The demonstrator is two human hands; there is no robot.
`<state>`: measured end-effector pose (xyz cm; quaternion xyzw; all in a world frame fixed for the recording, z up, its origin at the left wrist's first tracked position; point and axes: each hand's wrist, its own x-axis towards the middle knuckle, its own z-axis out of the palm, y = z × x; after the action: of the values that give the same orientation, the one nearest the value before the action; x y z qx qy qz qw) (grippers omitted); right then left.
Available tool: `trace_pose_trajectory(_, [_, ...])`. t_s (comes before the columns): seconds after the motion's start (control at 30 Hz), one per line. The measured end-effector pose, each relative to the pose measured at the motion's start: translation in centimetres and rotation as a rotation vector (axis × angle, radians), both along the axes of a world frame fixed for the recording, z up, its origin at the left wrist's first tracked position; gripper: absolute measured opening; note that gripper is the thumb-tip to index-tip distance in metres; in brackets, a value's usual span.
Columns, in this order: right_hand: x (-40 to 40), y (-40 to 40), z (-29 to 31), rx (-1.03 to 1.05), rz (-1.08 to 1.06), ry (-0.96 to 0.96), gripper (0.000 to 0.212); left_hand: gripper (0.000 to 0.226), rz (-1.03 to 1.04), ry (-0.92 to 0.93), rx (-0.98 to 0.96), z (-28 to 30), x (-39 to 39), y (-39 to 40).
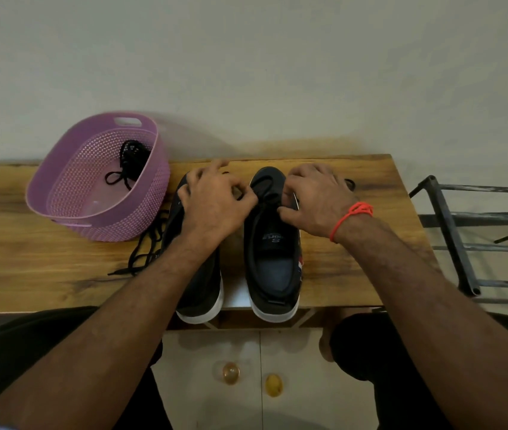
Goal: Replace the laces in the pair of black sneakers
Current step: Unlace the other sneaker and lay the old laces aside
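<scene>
Head view: pink basket (69, 193) holds a black lace (128, 162); both hands, left (215, 203) and right (318, 200), pinch the right sneaker's (273, 243) lace

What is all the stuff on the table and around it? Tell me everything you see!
black sneakers with white soles: two, side by side on the table.
wooden table: one, brown, against the wall.
pink plastic basket: one, left on the table.
black laces in the basket: one bundle.
loose black lace: one, beside the left sneaker.
dark metal rack: one, right of the table.
orange wrist thread: one, right wrist.
left hand: on the left sneaker.
right hand: on the right sneaker.
</scene>
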<state>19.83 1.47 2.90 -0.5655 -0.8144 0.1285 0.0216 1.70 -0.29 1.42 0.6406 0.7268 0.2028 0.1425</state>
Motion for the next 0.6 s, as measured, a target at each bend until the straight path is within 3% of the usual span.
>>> trace_pose_trajectory(0.1, [-0.2, 0.2, -0.3, 0.003, 0.023, 0.033, 0.015, 0.008, 0.108, -0.069, -0.084, -0.2, -1.1, 0.1])
trace_pose_trajectory(0.23, [-0.5, 0.4, -0.4, 0.001, 0.06, 0.076, 0.019, 0.009, -0.037, -0.028, -0.033, -0.6, -0.3, -0.6])
trace_pose_trajectory(0.33, [-0.5, 0.5, -0.4, -0.002, 0.075, 0.076, 0.019, 0.025, -0.181, 0.121, 0.06, -0.6, 0.7, -1.0])
trace_pose_trajectory(0.47, [-0.6, 0.4, -0.5, -0.006, 0.075, 0.06, 0.024, 0.026, -0.237, 0.319, 0.001, -0.9, 1.6, -1.2])
trace_pose_trajectory(0.6, [-0.5, 0.5, -0.5, 0.004, 0.073, 0.063, 0.027, 0.012, -0.117, 0.11, 0.049, -0.7, 0.8, -0.7])
